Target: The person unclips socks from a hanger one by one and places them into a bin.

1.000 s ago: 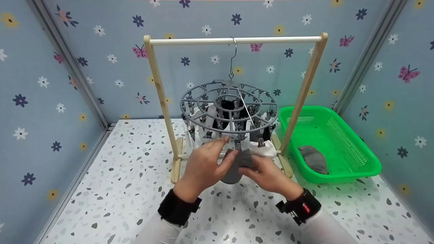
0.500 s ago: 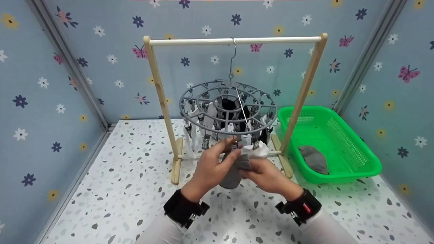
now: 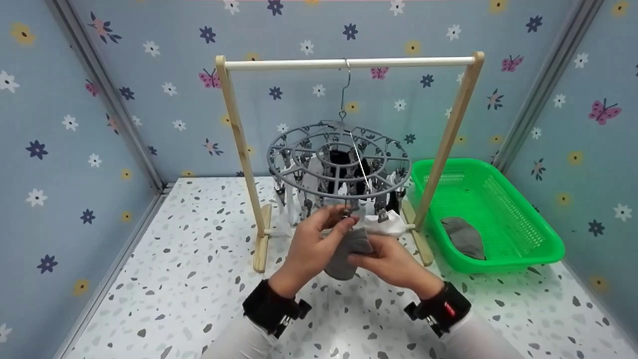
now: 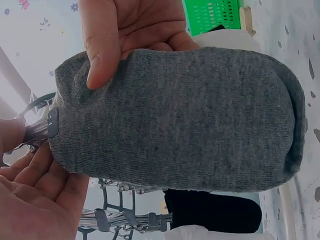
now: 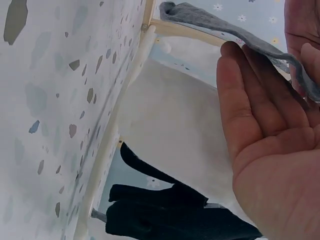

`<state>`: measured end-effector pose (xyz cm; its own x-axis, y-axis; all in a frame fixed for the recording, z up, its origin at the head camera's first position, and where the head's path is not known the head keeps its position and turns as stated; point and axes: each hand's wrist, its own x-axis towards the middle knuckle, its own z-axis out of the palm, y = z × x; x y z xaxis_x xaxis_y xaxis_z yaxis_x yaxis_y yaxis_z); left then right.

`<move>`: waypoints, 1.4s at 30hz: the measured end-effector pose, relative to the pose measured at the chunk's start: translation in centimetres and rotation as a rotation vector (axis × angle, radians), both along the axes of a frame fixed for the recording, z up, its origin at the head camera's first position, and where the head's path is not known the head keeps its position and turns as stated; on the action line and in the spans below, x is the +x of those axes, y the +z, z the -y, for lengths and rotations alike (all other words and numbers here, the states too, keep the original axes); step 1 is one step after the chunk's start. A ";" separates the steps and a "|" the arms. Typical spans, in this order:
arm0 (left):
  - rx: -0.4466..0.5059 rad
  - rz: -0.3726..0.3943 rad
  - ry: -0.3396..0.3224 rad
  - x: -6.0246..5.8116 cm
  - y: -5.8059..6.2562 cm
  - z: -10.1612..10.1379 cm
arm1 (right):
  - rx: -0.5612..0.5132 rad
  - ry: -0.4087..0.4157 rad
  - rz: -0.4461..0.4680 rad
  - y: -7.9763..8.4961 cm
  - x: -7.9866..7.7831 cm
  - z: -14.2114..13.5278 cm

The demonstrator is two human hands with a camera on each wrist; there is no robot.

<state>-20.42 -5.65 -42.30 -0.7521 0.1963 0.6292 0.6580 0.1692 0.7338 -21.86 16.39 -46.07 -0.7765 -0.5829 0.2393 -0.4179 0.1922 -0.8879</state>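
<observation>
A grey ankle sock (image 4: 190, 120) hangs toe down below the round drying hanger (image 3: 339, 178). In the left wrist view, a metal-and-grey clip (image 4: 42, 129) sits at the sock's cuff. My left hand (image 3: 314, 244) pinches this clip between thumb and fingers, its other fingers spread behind the cuff. My right hand (image 3: 394, 259) holds the sock near the opening, thumb on the front and fingers behind; in the right wrist view those fingers (image 5: 235, 100) lie along the thin edge of the sock.
The hanger hooks onto a wooden rack (image 3: 349, 63). Several white, grey and black socks hang from its other clips, including a white sock (image 3: 386, 223) at the right. A green basket (image 3: 543, 249) stands right of the rack with a grey sock (image 3: 463, 237) inside.
My left fingers have moved from beside the clip to pinching it, and the sock has come slightly lower. My right hand keeps its hold on the sock. The hanger has turned a little.
</observation>
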 end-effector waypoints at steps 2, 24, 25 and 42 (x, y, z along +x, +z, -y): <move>0.015 0.017 -0.002 0.0 0.0 -0.1 | -0.017 0.001 0.020 -0.1 0.1 0.1; 0.189 0.145 -0.102 -0.2 0.3 -0.6 | 0.008 -0.033 -0.078 -0.4 0.0 0.1; 0.193 0.150 -0.102 -0.2 0.3 -0.5 | 0.010 -0.033 -0.070 -0.5 0.0 0.1; 0.314 0.193 -0.114 -0.1 0.3 -0.4 | 0.027 -0.052 -0.061 -0.3 0.1 0.0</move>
